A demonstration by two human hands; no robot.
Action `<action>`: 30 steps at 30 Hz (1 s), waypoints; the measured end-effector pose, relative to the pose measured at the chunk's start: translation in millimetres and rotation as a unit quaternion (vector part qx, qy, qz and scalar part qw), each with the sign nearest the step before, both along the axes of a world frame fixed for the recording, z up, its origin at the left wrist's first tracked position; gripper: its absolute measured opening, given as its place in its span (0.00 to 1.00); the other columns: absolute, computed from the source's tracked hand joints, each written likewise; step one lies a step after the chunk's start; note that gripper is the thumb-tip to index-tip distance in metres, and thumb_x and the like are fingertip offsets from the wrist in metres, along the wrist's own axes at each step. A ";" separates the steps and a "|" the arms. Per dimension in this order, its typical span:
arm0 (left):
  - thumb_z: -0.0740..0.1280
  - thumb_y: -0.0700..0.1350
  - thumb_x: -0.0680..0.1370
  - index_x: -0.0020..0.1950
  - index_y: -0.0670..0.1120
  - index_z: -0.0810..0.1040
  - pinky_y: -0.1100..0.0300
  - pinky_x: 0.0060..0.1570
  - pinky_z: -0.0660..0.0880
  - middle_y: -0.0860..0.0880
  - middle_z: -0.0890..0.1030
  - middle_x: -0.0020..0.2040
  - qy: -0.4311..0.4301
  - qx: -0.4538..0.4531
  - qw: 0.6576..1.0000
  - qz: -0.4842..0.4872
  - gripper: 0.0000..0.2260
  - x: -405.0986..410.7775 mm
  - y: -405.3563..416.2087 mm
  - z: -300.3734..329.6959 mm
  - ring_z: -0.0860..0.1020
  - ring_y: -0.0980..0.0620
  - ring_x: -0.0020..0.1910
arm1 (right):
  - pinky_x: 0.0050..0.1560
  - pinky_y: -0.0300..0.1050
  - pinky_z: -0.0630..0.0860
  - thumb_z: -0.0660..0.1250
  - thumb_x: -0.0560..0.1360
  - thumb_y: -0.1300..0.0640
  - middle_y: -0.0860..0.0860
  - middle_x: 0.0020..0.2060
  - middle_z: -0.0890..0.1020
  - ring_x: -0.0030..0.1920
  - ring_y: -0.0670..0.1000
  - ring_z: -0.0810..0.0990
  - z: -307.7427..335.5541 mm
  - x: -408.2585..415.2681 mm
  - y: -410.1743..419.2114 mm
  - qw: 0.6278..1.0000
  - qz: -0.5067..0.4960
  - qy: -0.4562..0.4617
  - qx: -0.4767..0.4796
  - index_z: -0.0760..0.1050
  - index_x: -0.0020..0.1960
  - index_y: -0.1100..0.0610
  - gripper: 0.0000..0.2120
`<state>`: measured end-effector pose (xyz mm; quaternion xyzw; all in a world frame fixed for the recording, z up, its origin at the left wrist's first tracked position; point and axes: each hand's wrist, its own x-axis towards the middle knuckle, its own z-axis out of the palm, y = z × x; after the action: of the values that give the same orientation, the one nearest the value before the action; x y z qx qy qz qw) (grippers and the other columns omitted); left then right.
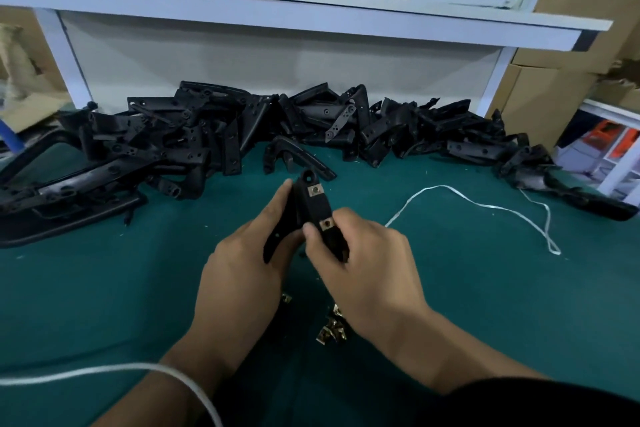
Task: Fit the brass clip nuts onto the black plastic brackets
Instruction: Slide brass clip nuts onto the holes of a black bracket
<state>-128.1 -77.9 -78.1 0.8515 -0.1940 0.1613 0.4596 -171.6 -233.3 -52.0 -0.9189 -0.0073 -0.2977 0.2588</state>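
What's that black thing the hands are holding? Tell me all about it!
It is a black bracket, which looks like matte plastic, long and angled, with a rounded end and hole at the top. Two brass clip nuts sit on its face: the upper clip nut and the lower clip nut. The left hand grips its left side, and the right hand grips its lower end, thumb beside the lower nut. It is held above the green table, tilted.

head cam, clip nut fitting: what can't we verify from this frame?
- Lower clip nut on the held bracket: seating unclear, the right hand covers its edge.
- Loose clip nuts on the mat: count unknown, both hands hide part.
- Left hand grip: fingers hidden behind the bracket.
- Bracket pile: nuts fitted or not, too small, blurred.
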 end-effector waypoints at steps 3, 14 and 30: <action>0.66 0.57 0.80 0.78 0.71 0.61 0.48 0.47 0.81 0.58 0.84 0.57 -0.003 -0.003 1.000 0.000 0.28 -0.1 -3.7 -0.2 0.83 0.57 0.51 | 0.26 0.50 0.70 0.61 0.81 0.36 0.45 0.26 0.72 0.26 0.48 0.72 -6.2 -0.4 -5.7 1.000 0.003 0.003 0.017 0.66 0.37 0.49 0.21; 0.66 0.56 0.82 0.78 0.74 0.54 0.49 0.44 0.81 0.59 0.82 0.55 -0.023 0.019 1.000 -0.004 0.31 -0.9 -3.0 -0.8 0.81 0.59 0.47 | 0.31 0.41 0.70 0.60 0.80 0.31 0.42 0.34 0.77 0.34 0.45 0.76 -7.7 -1.6 -8.5 0.999 0.011 0.003 0.051 0.66 0.48 0.43 0.16; 0.65 0.56 0.82 0.79 0.74 0.52 0.51 0.40 0.81 0.58 0.81 0.55 -0.067 0.079 0.995 -0.014 0.32 -5.6 -7.7 1.6 0.81 0.55 0.46 | 0.25 0.56 0.74 0.60 0.82 0.35 0.50 0.31 0.77 0.26 0.52 0.76 4.3 9.3 -21.4 0.990 0.082 0.015 0.115 0.65 0.41 0.47 0.19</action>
<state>-133.7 -85.6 -76.4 0.8697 -0.2480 0.1959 0.3791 -162.4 -254.7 -47.6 -0.8837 -0.0444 -0.2610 0.3859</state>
